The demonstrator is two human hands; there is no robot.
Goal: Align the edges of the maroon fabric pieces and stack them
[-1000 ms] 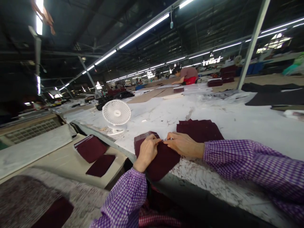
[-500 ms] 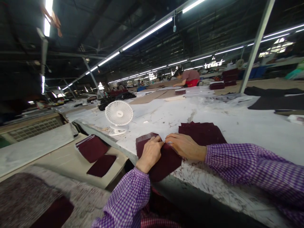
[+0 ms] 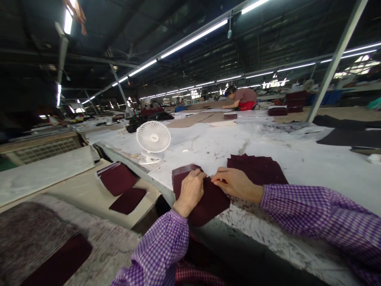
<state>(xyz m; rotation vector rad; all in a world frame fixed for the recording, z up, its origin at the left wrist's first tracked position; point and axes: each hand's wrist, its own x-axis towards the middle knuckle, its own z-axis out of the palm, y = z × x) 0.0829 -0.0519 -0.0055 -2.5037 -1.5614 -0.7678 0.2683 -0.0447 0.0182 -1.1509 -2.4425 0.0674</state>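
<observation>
Under my hands, at the table's near edge, lie maroon fabric pieces (image 3: 212,202); one far corner shows a greyish, speckled face. My left hand (image 3: 192,190) presses down on them, fingers bent and closed at the fabric's upper edge. Just to its right, my right hand (image 3: 238,184) has thumb and forefinger pinched together by the same edge. Whatever sits between those fingertips is too small to make out. A fanned stack of maroon pieces (image 3: 257,169) lies behind my right hand, which partly covers it.
A white fan (image 3: 153,137) stands on the white-covered table (image 3: 202,143). Lower on the left, a beige surface (image 3: 74,190) bears more maroon pieces (image 3: 117,178). Dark fabric (image 3: 342,135) lies at the right. Across the table a person (image 3: 245,97) bends over work.
My right hand has drawn slightly away from my left, and its fingers now form a clearer pinch. My left hand stays on the fabric. The whole view has shifted a little.
</observation>
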